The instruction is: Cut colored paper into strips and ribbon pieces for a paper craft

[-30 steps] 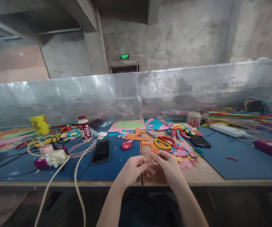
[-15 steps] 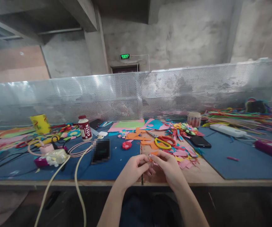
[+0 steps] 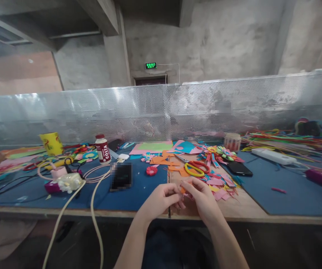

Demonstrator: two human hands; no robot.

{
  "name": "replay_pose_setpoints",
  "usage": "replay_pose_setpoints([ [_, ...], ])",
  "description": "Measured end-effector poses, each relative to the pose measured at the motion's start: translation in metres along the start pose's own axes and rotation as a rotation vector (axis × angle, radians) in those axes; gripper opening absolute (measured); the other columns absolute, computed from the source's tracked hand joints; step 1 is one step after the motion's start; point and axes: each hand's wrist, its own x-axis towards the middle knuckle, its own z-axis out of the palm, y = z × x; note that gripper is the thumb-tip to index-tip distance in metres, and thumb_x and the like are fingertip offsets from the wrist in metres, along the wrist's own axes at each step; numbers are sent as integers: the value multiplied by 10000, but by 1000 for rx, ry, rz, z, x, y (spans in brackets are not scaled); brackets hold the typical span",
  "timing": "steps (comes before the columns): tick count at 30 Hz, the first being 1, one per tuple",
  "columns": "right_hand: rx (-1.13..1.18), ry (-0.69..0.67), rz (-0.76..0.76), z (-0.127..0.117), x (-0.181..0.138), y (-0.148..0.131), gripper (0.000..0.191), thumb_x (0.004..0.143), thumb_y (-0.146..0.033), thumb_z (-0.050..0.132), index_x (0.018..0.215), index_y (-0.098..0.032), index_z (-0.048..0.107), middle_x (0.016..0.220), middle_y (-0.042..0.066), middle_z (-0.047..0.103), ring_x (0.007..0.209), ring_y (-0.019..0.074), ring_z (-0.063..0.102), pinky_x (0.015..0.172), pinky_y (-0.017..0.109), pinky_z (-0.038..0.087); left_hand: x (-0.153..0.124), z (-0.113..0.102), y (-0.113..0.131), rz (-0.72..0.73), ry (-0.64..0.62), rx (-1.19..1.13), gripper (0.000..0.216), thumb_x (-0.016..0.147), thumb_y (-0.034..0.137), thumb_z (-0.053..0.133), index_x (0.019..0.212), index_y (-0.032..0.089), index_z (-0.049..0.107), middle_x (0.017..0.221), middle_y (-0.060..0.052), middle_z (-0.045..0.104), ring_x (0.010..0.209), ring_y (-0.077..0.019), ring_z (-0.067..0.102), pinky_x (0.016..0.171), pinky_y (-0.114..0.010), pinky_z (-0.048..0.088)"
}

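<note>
Pinching an orange scrap (image 3: 182, 190) between them — left hand (image 3: 161, 200) and right hand (image 3: 203, 197), fingertips clamped on it — scissors (image 3: 196, 169) lying just beyond

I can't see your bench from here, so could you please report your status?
Hands: left hand and right hand pinch orange paper piece, over table edge. Beyond them scissors and paper scraps, untouched.

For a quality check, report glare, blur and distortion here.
Head view: glare streaks the perforated metal screen; a pixelated patch covers a dark object; wide-angle distortion tilts the concrete pillar; left hand, right hand and their pinched orange paper piece read fairly sharp.
</note>
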Motion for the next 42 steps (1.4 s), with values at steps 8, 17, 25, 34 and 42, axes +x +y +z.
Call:
replay_pose_setpoints([
  [8,-87,-46,15,1,1,-1,302,720,-446,620,643,-161,557,614,-24,488,596,105,437,564,224,353,2,-2,-6,14,80,-30,273,796,406,541,783,135,566,732,-71,679,632,-164,611,611,-269,453],
  [17,122,-175,18,1,-1,-4,314,724,-391,637,553,-161,508,524,-47,396,494,76,352,488,232,287,4,-6,2,51,-44,-88,369,841,427,468,834,114,665,800,-79,685,764,-172,608,746,-267,431],
  [25,51,-116,39,2,1,0,311,723,-420,634,913,-174,630,696,-3,551,621,108,482,596,241,396,6,-9,-3,60,42,-234,191,753,313,633,761,129,584,701,-40,668,689,-141,596,730,-254,419],
  [34,-161,-1,-79,3,-4,-4,255,777,-416,559,718,-174,616,715,21,589,696,148,522,624,243,408,6,-3,0,60,211,-86,208,721,330,649,764,134,592,789,-39,659,765,-166,596,694,-247,416],
  [42,-219,33,-73,2,-2,1,281,786,-442,533,781,-182,642,809,30,583,736,157,526,606,241,424,9,-5,-6,62,342,-83,210,726,349,631,757,145,587,747,-20,641,735,-151,575,698,-243,404],
])
